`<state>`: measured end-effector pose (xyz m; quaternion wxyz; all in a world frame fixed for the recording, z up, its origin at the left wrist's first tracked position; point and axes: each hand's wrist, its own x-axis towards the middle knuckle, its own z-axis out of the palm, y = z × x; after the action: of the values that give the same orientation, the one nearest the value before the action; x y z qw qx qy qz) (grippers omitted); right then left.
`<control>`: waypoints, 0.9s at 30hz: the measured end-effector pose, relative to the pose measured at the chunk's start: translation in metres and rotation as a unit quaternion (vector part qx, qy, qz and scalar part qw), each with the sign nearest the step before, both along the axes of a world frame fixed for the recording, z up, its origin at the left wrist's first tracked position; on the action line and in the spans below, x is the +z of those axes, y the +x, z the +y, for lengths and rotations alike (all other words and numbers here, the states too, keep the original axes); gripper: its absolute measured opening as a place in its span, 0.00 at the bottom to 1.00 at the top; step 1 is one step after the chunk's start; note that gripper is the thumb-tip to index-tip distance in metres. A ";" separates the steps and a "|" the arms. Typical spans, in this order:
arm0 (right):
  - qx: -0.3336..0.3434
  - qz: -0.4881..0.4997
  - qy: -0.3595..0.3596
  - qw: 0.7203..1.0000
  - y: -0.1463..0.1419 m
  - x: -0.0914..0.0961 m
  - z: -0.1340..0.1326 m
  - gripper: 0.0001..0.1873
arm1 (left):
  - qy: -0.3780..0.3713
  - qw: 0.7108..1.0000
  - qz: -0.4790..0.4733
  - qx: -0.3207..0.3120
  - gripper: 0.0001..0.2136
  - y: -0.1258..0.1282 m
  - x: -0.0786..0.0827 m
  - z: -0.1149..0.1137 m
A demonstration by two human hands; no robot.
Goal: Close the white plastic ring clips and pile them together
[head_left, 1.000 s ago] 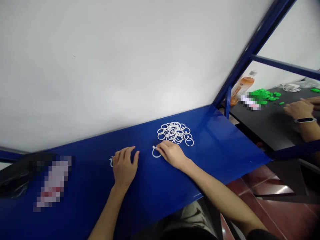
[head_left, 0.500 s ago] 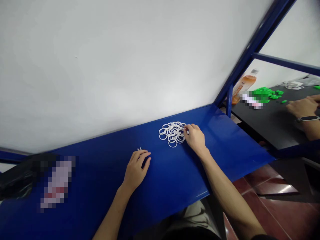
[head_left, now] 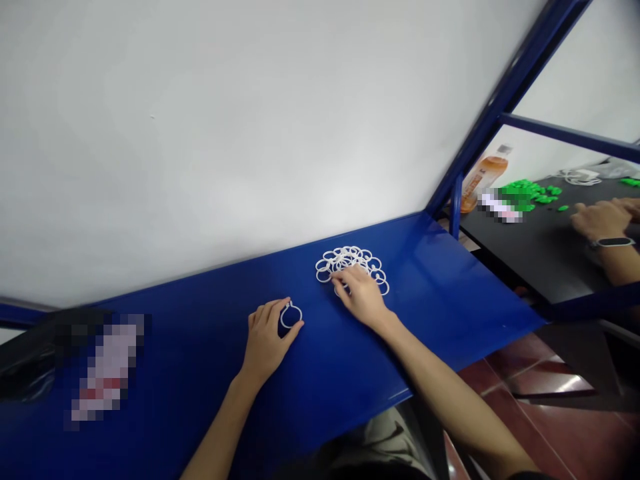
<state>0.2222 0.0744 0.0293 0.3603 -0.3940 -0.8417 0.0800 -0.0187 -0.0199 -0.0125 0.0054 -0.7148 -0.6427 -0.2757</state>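
Note:
A single white ring (head_left: 283,325) with a small clasp at its top stands out on the blue table. My left hand (head_left: 266,339) curves around it, index finger at the clasp and thumb at the near edge. Farther right lies a pile of white rings (head_left: 353,252), many overlapping. Over the front of this pile is my right hand (head_left: 361,293), hiding some of the rings. Its thumb and index finger close together at the pile's left side, seemingly on one ring; the exact contact is hard to see.
The blue table (head_left: 200,373) meets a white wall behind. A black plastic bag (head_left: 30,360) and a blurred packet (head_left: 107,363) lie at left. Past a blue frame post (head_left: 456,207), a dark table holds a bottle (head_left: 485,180), green pieces (head_left: 523,190) and another person's hand (head_left: 603,220).
My right hand has moved left and nearer across the ring pile. A ring mostly hidden by my left hand now shows between its thumb and index finger. The pile has spread slightly rightward.

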 end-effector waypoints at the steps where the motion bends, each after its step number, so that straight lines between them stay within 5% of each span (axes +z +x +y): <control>1: 0.041 0.004 -0.024 0.999 -0.008 -0.002 -0.007 0.10 | 0.016 1.000 -0.003 -0.011 0.22 0.002 0.001 -0.001; 4: 0.127 0.007 -0.111 0.986 -0.027 -0.011 -0.026 0.10 | 0.074 0.996 -0.010 -0.051 0.22 0.007 0.005 -0.002; 9: 0.162 0.044 -0.183 0.969 -0.040 -0.024 -0.040 0.09 | 0.130 0.985 -0.046 -0.101 0.21 0.012 0.008 -0.005; 18: 0.177 0.066 -0.140 0.972 -0.036 -0.018 -0.036 0.08 | -0.035 0.948 -0.307 -0.082 0.12 0.010 0.019 -0.005; 27: 0.268 0.060 -0.124 0.953 -0.037 -0.015 -0.038 0.10 | -0.043 0.936 -0.337 -0.094 0.09 0.008 0.015 -0.005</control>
<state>0.1850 0.0362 0.0140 0.3234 -0.1899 -0.8768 0.3011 -0.0106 -0.0251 0.0023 -0.2683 -0.6366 -0.5484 -0.4712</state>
